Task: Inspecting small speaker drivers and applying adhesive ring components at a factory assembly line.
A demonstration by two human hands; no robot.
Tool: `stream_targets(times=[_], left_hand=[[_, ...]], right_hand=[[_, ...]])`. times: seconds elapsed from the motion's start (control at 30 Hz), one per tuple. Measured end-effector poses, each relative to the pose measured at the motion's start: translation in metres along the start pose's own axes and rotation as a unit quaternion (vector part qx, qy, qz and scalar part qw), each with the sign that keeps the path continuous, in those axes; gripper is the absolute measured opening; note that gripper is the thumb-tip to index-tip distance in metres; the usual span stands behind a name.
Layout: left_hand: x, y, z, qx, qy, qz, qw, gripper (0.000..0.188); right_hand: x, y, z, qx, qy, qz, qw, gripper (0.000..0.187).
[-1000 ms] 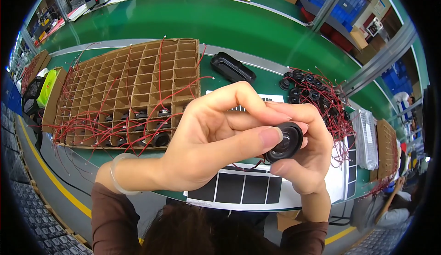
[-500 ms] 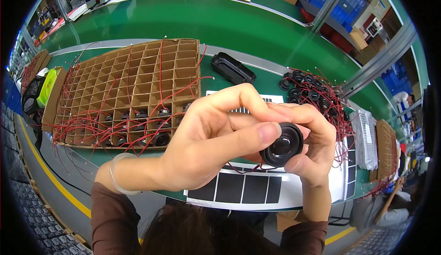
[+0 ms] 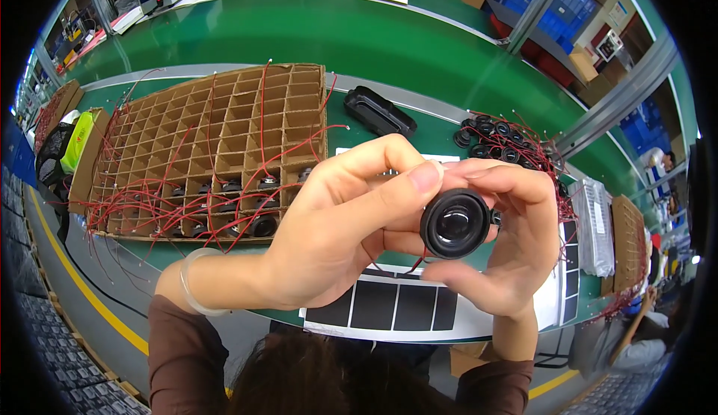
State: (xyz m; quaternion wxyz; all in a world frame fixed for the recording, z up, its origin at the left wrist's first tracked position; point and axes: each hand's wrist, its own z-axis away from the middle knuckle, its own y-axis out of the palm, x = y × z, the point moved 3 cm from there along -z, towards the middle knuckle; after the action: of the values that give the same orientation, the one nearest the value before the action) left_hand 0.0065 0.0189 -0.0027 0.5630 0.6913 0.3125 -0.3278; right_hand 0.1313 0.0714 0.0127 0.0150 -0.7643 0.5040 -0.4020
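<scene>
A small round black speaker [image 3: 455, 223] faces up in front of me, its glossy dome in the middle. My left hand [image 3: 344, 220] is closed on its left side, thumb near the upper rim and fingers behind it. Dark red wires [image 3: 416, 264] hang below the speaker by the left fingers. My right hand [image 3: 520, 235] curves round the right side, its fingertips at the upper edge near the left thumb. The right thumb stands apart from the rim, below the speaker. Whether the right fingers touch its back is hidden.
A cardboard divider box [image 3: 224, 123] at left holds several wired speakers. More speakers [image 3: 508, 142] with red wires are heaped at right. A black oblong housing [image 3: 379, 111] lies behind my hands, over a white sheet with black rectangles [image 3: 374, 304]. Clear plastic-wrapped trays [image 3: 594, 228] sit far right.
The speaker has turned to face me more and shifted slightly up. My right thumb has come off its rim. The left thumb has moved up from its face to the upper edge.
</scene>
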Motion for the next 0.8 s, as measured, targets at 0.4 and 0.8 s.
stream_targets(times=[0.4, 0.8], left_hand=[[-0.005, -0.001, -0.002, 0.013, 0.046, -0.012, 0.999, 0.021], [0.002, -0.008, -0.016, 0.031, -0.028, -0.079, 0.996, 0.039]], right_hand=[[-0.003, 0.008, 0.002, -0.043, 0.146, -0.09, 0.984, 0.063], [0.001, -0.009, 0.0, -0.06, 0.229, -0.068, 0.969, 0.006]])
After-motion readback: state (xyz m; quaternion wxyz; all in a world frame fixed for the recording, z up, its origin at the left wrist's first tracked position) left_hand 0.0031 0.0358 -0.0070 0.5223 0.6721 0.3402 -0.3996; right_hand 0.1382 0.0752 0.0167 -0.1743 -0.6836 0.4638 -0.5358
